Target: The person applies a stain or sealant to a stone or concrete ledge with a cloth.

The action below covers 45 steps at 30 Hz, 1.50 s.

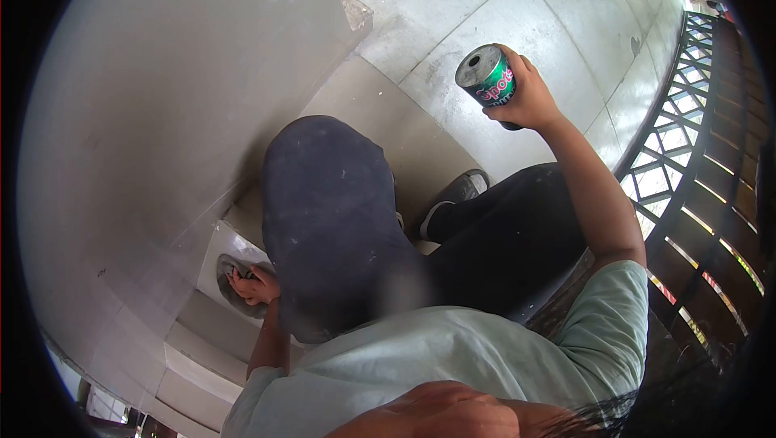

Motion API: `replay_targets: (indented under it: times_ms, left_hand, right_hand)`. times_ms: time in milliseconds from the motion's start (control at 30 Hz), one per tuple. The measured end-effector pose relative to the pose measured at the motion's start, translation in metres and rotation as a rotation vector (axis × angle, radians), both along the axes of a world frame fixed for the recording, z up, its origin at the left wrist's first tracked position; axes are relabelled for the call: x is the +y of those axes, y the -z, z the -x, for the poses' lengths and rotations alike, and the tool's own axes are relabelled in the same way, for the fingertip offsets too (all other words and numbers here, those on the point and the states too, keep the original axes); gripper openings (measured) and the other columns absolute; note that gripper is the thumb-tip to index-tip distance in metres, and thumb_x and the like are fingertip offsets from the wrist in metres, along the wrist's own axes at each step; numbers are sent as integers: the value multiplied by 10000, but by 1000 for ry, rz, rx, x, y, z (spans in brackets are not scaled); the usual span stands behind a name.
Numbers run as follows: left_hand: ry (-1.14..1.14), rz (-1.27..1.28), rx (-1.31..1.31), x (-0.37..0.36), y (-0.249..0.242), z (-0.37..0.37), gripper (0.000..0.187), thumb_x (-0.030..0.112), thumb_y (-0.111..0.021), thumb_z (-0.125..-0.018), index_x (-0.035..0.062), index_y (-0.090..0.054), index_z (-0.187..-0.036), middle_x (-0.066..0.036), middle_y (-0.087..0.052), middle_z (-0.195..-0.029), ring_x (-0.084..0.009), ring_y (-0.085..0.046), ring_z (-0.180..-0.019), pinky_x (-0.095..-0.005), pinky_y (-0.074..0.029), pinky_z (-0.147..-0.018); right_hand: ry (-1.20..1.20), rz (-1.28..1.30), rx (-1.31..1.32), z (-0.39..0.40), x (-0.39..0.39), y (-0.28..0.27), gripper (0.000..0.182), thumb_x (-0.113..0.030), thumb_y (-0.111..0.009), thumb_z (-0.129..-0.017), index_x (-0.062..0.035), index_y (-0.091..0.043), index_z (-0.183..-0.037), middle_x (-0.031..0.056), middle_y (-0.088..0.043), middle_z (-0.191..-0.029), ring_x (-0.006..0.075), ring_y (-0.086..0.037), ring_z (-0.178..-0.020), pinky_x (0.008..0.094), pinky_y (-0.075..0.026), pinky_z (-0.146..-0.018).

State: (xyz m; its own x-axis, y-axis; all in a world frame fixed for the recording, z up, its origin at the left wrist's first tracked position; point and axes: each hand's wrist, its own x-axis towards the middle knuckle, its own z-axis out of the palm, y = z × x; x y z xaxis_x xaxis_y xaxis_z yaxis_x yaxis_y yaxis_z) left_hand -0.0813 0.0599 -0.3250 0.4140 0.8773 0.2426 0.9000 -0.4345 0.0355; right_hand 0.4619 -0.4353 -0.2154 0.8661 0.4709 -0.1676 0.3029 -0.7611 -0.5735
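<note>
In my right hand (529,98) is a green and black can (493,82) with pink lettering, held out over the floor. Its grey top has a dark round hole and tips toward me. My fingers wrap round its side. Low at the left, my left hand (255,285) presses on a crumpled grey cloth (232,292) on a step, its fingers bent over the cloth. Part of the cloth is hidden under the hand.
I sit on tiled steps (206,329) beside a smooth beige wall (153,115). Dark-trousered knees (331,195) and a grey shoe (467,186) lie between my hands. A dark metal railing (687,131) curves along the right. Large pale tiles (558,26) cover the floor ahead.
</note>
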Motion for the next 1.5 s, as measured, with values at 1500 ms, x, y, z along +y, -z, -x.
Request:
replay_targets:
  times_ms: [1500]
  left_hand:
    - [-72, 8, 11, -6, -3, -16, 533, 502, -527, -978, 158, -494, -1383, -118, -414, -1580, -306, -315, -1487, -631, -177, -1094]
  right_hand:
    - [72, 133, 49, -5, 5, -1, 1066, -139, -856, -559, -214, -414, -1526, 177, -631, -1255, 412, -616, -1170, 474, -551, -970]
